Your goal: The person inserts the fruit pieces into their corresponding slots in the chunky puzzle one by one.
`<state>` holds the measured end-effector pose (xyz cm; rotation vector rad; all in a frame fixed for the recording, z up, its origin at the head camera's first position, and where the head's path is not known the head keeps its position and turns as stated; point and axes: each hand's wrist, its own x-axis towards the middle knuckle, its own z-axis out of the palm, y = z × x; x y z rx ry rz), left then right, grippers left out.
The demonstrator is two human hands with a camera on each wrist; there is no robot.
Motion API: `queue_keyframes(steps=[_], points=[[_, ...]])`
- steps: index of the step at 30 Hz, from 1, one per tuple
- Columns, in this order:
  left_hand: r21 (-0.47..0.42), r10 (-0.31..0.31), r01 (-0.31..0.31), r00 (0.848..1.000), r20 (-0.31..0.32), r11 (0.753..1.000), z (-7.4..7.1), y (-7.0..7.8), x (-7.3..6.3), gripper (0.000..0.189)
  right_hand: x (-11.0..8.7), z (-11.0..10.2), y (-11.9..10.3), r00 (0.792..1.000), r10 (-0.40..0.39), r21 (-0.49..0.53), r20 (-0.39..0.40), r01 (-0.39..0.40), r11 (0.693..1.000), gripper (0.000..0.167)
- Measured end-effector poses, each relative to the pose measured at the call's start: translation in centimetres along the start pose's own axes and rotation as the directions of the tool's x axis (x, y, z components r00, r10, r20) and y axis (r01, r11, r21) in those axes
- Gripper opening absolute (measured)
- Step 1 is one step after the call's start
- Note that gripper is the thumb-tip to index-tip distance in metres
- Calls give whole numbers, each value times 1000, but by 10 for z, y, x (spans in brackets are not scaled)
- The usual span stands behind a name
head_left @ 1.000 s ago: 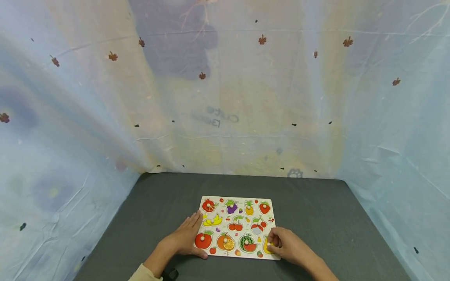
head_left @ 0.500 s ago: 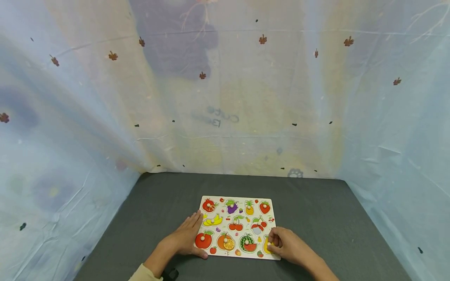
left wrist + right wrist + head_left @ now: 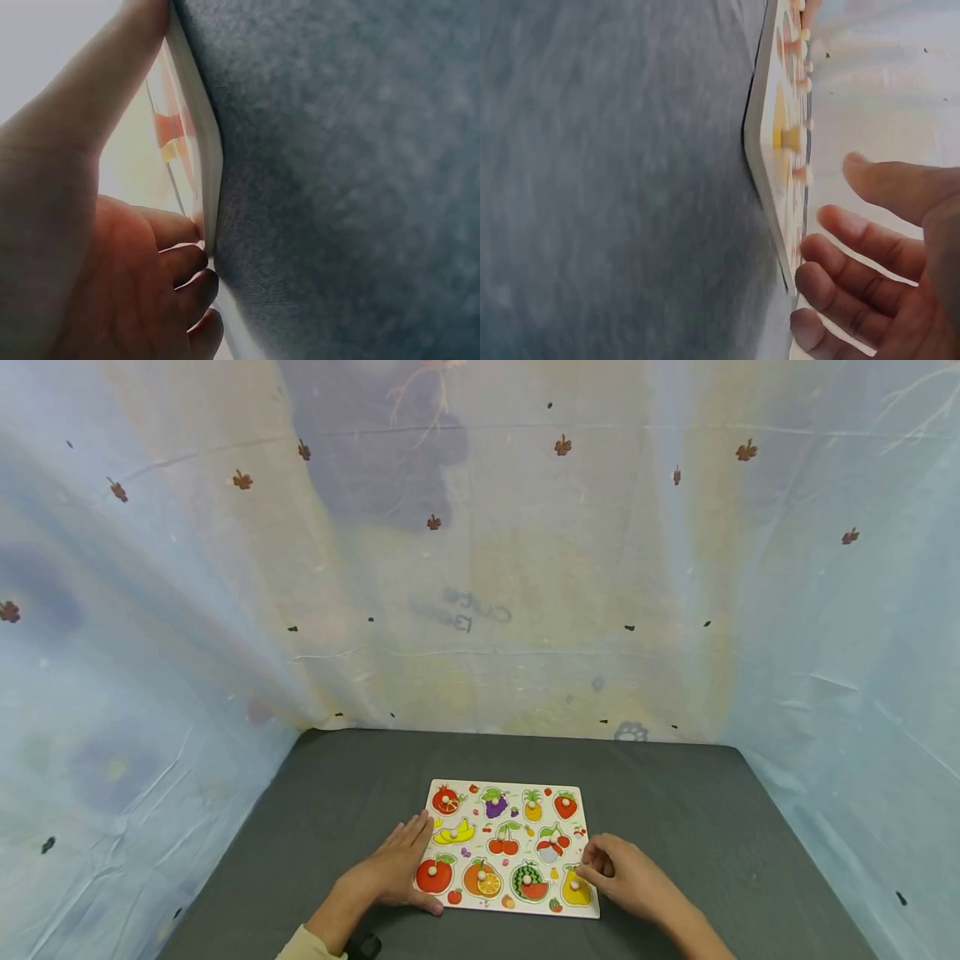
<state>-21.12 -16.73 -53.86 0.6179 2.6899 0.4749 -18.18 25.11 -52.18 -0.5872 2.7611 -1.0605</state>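
A white wooden fruit puzzle board [image 3: 527, 846] lies on the table, its fruit pieces with small peg knobs seated in it. My left hand [image 3: 393, 862] rests along the board's left edge, fingers straight and thumb at the near left corner; in the left wrist view the fingertips [image 3: 196, 289] meet the rim. Over the right edge hovers my right hand [image 3: 622, 875], just beside the yellow pear piece [image 3: 577, 896] in the near right corner. The right wrist view has its thumb and fingers apart, nothing between them, with the pear's knob [image 3: 791, 139] standing free.
A dark grey cloth-covered table [image 3: 675, 810] spreads around the board. Pale patterned curtains [image 3: 517, 568] hang behind it and on both sides. A black strap [image 3: 365, 946] shows by the left wrist.
My right hand has let go of the pear's knob and risen slightly up and right, uncovering the pear piece. The left hand and the board stay put.
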Motion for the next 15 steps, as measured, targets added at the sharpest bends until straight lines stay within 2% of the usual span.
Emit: queue_keyframes(steps=[7,11,15], points=[[16,17,-16,1000,-12,1000,-3,-1,1,133,3,-8,11,991,50,-99,-126,-63,993,15],[-26,29,-29,999,-33,999,-6,-7,1,122,7,-11,20,978,91,-139,-189,-118,983,23],[-59,15,-19,998,-69,998,-10,-13,1,113,8,-13,30,965,41,-183,-259,-90,979,35]])
